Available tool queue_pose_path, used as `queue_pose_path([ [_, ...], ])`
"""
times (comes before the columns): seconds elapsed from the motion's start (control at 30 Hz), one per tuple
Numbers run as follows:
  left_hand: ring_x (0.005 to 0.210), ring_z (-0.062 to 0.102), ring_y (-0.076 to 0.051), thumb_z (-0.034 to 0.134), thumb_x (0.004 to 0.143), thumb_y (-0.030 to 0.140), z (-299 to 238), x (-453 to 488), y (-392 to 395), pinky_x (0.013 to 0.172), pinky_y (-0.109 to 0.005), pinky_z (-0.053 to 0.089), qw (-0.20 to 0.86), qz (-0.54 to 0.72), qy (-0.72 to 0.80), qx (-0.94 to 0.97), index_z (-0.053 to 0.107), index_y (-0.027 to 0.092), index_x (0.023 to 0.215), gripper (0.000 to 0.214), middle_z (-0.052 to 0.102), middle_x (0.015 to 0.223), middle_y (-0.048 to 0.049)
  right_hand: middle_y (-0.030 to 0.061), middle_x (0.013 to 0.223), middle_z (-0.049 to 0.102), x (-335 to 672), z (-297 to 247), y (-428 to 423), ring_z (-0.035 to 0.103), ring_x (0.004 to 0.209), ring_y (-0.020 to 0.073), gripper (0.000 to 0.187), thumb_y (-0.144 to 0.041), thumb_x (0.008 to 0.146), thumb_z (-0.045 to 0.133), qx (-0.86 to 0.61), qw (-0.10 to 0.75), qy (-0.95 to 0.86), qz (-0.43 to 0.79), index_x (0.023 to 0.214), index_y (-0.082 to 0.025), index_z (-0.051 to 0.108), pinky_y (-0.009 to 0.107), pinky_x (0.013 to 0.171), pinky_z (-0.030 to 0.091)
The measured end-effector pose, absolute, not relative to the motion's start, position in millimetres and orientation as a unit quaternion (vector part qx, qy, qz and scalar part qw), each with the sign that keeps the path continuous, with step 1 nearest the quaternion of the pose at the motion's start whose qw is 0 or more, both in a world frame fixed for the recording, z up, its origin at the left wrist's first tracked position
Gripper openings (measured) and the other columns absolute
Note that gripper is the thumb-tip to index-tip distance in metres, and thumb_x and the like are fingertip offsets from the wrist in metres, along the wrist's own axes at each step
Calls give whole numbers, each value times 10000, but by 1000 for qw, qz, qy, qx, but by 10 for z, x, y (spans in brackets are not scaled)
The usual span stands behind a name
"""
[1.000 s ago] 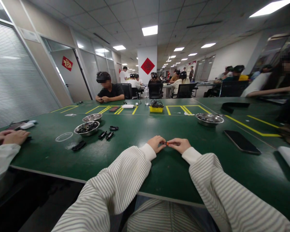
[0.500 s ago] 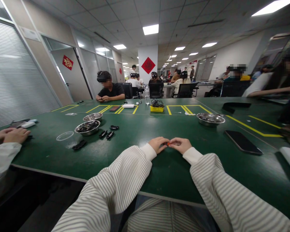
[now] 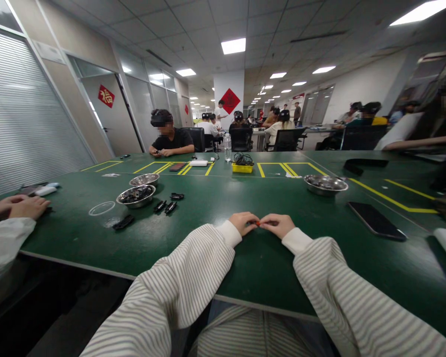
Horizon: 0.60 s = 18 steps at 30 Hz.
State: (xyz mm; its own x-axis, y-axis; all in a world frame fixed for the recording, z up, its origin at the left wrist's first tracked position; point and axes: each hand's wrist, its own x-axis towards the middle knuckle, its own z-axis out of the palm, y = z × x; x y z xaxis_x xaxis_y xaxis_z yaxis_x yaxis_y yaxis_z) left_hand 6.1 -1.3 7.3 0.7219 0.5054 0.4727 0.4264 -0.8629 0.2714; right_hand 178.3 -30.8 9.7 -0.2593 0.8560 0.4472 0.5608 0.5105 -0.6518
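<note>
Between my fingertips is a small orange-red piece [image 3: 258, 223], too small and covered to name by kind. My left hand [image 3: 243, 223] pinches it from the left, fingers closed. From the other side, my right hand [image 3: 278, 224] meets it with thumb and fingers pressed together. Both hands are just above the green table [image 3: 208, 213], their fingertips almost touching. To the left lie several black plastic parts [image 3: 170, 207] beside a steel bowl [image 3: 136, 196] holding more dark parts.
A second bowl [image 3: 144, 179] stands behind the first, with a clear plastic cup [image 3: 103, 212] nearby. To the right are another steel bowl [image 3: 325, 185] and a phone [image 3: 376, 221]. A neighbour's hands [image 3: 24, 206] rest at left. Farther back are a yellow box [image 3: 242, 168] and a bottle [image 3: 228, 148].
My hands stay together around the orange-red piece, with only a slight shift of the fingers. The whole view has moved slightly.
</note>
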Motion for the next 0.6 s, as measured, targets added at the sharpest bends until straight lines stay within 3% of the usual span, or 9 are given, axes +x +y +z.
queue_pose_path([
  [0.17,688,505,-80,476,697,239,48,-168,342,656,-178,390,35,294,366,882,558,201,820,153,558,784,10,31,826,609,1810,83,-287,556,629,111,221,-279,659,491,-453,357,-803,150,824,-195,613,216,554,462],
  [0.37,735,511,-124,459,692,246,102,-896,926,646,-214,389,-25,258,649,716,566,222,829,175,561,798,-9,33,765,618,1798,70,-296,517,524,87,224,-274,682,456,-476,325,-809,116,806,-178,616,202,500,434],
  [0.6,822,494,-165,440,694,266,46,-1064,1155,651,-231,389,-47,166,695,698,582,264,855,215,537,861,-36,27,746,626,1783,70,-309,492,481,79,217,-271,680,460,-488,322,-804,111,788,-177,623,199,485,421],
])
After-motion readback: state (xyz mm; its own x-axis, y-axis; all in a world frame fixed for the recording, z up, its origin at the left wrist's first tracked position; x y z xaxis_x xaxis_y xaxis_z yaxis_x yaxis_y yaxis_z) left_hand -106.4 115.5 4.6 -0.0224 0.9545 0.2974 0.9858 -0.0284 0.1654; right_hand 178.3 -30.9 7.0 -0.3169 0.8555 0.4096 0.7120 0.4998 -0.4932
